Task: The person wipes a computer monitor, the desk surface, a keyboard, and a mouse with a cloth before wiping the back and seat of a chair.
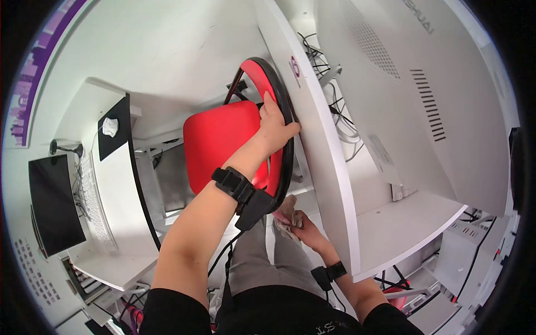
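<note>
A chair with a red seat (224,140) and a red backrest with a black rim (287,157) stands in front of me. My left hand (274,125) grips the backrest, fingers over its red inner face and thumb across the black rim. Lower down, behind the chair, my right hand (309,231) holds a crumpled, stained cloth (287,217) with a pink patch. That hand is close to the white partition panel (320,125). Black straps with small cabled devices are on both of my forearms.
To the left, a white desk (121,188) carries a black monitor (56,205), a white keyboard (94,197) and a white mouse (110,127) on a black mat. Right of the partition stands the back of a large white monitor (402,104), with tangled cables (318,58) beside it.
</note>
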`<action>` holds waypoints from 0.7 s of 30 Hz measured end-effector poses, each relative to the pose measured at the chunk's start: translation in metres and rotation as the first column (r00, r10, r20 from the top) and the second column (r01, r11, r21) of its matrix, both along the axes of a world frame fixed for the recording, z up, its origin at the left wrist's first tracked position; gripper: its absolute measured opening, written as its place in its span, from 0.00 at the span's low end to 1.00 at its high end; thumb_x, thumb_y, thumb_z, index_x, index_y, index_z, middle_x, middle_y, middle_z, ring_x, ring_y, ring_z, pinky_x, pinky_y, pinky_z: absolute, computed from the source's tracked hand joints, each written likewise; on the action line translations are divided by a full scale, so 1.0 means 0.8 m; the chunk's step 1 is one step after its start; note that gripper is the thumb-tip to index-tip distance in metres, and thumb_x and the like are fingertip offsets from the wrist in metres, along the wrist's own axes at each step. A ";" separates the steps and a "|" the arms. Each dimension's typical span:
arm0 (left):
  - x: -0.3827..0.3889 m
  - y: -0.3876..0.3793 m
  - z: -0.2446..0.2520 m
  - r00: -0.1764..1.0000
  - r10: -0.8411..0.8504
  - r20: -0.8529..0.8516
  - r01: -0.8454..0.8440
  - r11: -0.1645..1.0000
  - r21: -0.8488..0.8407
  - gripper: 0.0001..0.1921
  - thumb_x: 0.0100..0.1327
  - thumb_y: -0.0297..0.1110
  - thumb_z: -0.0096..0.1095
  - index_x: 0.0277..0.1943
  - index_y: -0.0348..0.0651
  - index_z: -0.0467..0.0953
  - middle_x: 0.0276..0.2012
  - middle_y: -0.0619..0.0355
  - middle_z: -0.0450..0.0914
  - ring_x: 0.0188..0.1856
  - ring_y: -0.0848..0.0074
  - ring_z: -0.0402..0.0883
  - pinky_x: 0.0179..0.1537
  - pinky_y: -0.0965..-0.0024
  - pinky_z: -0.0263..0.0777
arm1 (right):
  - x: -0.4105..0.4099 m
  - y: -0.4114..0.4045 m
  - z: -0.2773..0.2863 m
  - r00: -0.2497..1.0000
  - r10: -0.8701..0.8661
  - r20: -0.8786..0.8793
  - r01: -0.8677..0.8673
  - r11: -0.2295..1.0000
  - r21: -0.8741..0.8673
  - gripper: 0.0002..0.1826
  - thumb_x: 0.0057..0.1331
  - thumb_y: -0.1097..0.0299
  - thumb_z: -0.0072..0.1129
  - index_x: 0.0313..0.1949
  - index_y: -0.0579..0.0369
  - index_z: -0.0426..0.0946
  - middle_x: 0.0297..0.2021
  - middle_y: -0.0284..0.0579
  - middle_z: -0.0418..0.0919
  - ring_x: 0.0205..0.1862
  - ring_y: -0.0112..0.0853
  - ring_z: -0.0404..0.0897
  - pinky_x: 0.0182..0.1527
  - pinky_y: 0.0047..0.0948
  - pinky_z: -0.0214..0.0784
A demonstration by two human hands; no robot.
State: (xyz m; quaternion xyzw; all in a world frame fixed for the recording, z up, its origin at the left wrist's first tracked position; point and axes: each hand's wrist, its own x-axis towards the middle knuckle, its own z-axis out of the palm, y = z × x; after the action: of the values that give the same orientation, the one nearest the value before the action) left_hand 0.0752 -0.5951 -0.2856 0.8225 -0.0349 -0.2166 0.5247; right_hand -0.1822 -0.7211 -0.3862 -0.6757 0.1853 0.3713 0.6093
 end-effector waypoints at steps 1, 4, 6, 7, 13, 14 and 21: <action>0.000 0.005 0.002 1.000 0.016 0.002 -0.016 1.000 -0.002 0.58 0.51 0.36 0.65 0.67 0.27 0.20 0.66 0.26 0.38 0.69 0.42 0.45 0.68 0.60 0.48 | 0.005 -0.001 0.019 0.996 0.080 0.035 -0.079 0.996 -0.040 0.34 0.60 0.66 0.56 0.64 0.56 0.54 0.51 0.51 0.73 0.53 0.34 0.73 0.56 0.28 0.64; -0.001 0.003 0.008 0.988 -0.071 -0.138 0.061 0.995 -0.075 0.58 0.57 0.41 0.65 0.67 0.29 0.18 0.70 0.32 0.30 0.74 0.56 0.29 0.70 0.66 0.35 | -0.001 -0.009 0.023 0.980 0.153 0.126 -0.150 0.988 -0.036 0.34 0.60 0.66 0.57 0.64 0.57 0.55 0.49 0.55 0.75 0.52 0.38 0.75 0.54 0.30 0.66; -0.003 0.012 0.012 0.985 -0.078 -0.153 0.059 0.991 -0.123 0.57 0.58 0.41 0.64 0.68 0.30 0.18 0.71 0.34 0.30 0.74 0.57 0.30 0.70 0.66 0.35 | 0.005 -0.005 0.041 0.964 0.209 0.165 -0.210 0.978 -0.014 0.34 0.60 0.64 0.57 0.64 0.56 0.56 0.50 0.59 0.74 0.52 0.42 0.76 0.53 0.32 0.68; -0.004 0.017 0.011 0.981 -0.097 -0.166 0.069 0.984 -0.167 0.57 0.59 0.42 0.63 0.68 0.31 0.18 0.71 0.35 0.30 0.74 0.59 0.31 0.70 0.66 0.35 | 0.009 -0.001 0.049 0.961 0.221 0.164 -0.221 0.975 -0.015 0.34 0.60 0.64 0.57 0.64 0.56 0.56 0.50 0.59 0.74 0.52 0.42 0.76 0.53 0.32 0.68; -0.056 0.124 -0.013 0.962 -0.013 -0.272 -0.081 0.940 -0.332 0.37 0.66 0.45 0.55 0.69 0.32 0.50 0.67 0.42 0.58 0.70 0.61 0.55 0.67 0.67 0.50 | 0.020 0.030 0.077 0.939 0.213 0.270 -0.235 0.971 0.051 0.33 0.61 0.66 0.59 0.64 0.56 0.58 0.52 0.56 0.73 0.52 0.38 0.76 0.54 0.32 0.66; -0.079 0.144 -0.025 0.935 0.039 -0.353 -0.163 0.930 -0.328 0.36 0.66 0.46 0.55 0.68 0.31 0.52 0.66 0.42 0.60 0.68 0.62 0.58 0.66 0.67 0.53 | 0.022 0.038 0.081 0.961 0.087 0.262 -0.141 0.971 0.195 0.31 0.63 0.68 0.58 0.63 0.57 0.57 0.52 0.49 0.72 0.52 0.32 0.73 0.54 0.30 0.65; -0.229 0.187 -0.060 0.524 -0.228 -0.821 -0.571 0.621 -0.537 0.33 0.67 0.55 0.51 0.68 0.48 0.55 0.61 0.54 0.67 0.61 0.67 0.69 0.59 0.57 0.66 | 0.080 0.108 0.138 0.770 0.540 0.339 -0.364 0.809 -0.461 0.32 0.58 0.65 0.63 0.59 0.59 0.61 0.49 0.54 0.72 0.49 0.44 0.74 0.51 0.37 0.67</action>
State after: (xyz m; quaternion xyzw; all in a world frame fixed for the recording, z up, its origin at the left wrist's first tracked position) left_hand -0.1080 -0.4455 -0.3334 0.3097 0.2237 -0.4826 0.7881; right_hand -0.1183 -0.6346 -0.2759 -0.8696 -0.0676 0.2989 0.3871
